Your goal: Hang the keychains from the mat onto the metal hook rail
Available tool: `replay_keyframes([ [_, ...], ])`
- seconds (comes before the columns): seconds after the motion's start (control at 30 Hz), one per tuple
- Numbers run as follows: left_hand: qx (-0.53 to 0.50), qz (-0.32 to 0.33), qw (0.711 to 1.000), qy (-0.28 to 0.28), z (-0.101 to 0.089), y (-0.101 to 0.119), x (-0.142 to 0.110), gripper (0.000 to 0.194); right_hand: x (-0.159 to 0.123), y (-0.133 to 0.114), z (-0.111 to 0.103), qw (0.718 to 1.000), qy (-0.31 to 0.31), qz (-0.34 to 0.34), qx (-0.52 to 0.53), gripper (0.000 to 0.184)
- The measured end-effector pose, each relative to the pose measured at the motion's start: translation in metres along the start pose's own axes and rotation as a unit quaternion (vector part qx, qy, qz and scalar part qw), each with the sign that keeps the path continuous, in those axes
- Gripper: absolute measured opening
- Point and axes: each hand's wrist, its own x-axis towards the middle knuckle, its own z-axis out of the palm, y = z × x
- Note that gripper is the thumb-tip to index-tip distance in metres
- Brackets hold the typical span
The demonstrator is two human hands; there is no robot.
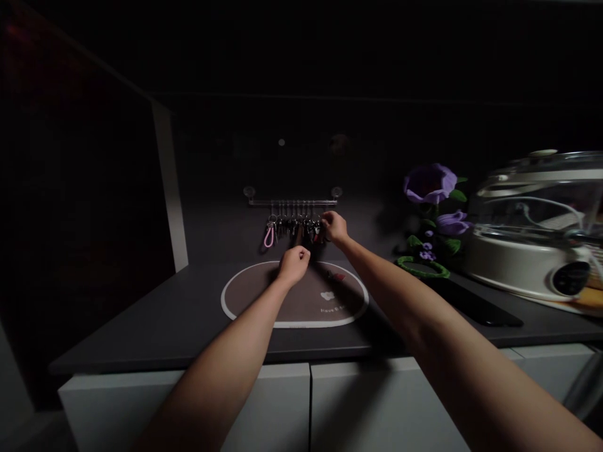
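A clear rail [293, 203] on the dark wall carries a row of hooks with several bunches of keys [287, 226]. A pink loop strap [269, 236] hangs at the left end of the row. At the right end, my right hand [335, 226] is closed, its fingertips pinched at the keys there. My left hand [294, 265] is lower, in front of the row and above the mat; its fingers are curled together, and what they hold, if anything, is hidden. A small red and dark item [336, 275] lies on the brown mat [254, 301].
Purple flowers [431, 184] with a green ring base stand to the right. A flat black object [471, 302] lies before them. Farther right is a white appliance [513, 260] with a clear lid. White cabinet fronts [282, 402] are below the dark counter [155, 326].
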Motion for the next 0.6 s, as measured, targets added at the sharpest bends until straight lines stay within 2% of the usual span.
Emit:
replay_keyframes([
  [0.17, 0.0, 0.005, 0.999, -0.045, 0.003, 0.003, -0.004, 0.014, -0.02, 0.008, -0.012, 0.998, 0.009, 0.021, 0.055, 0.022],
  [0.3, 0.005, 0.025, 0.996, -0.085, 0.004, 0.006, -0.008, 0.014, -0.046, 0.022, -0.024, 0.99, 0.002, 0.095, 0.102, 0.022],
  [0.47, 0.053, 0.063, 0.987, -0.136, 0.007, 0.007, -0.013, 0.018, -0.081, 0.04, -0.037, 0.976, -0.071, 0.16, 0.131, 0.019],
  [0.6, 0.086, 0.105, 0.974, -0.183, 0.011, 0.006, -0.015, 0.02, -0.099, 0.048, -0.045, 0.981, -0.111, 0.149, 0.06, 0.018],
])
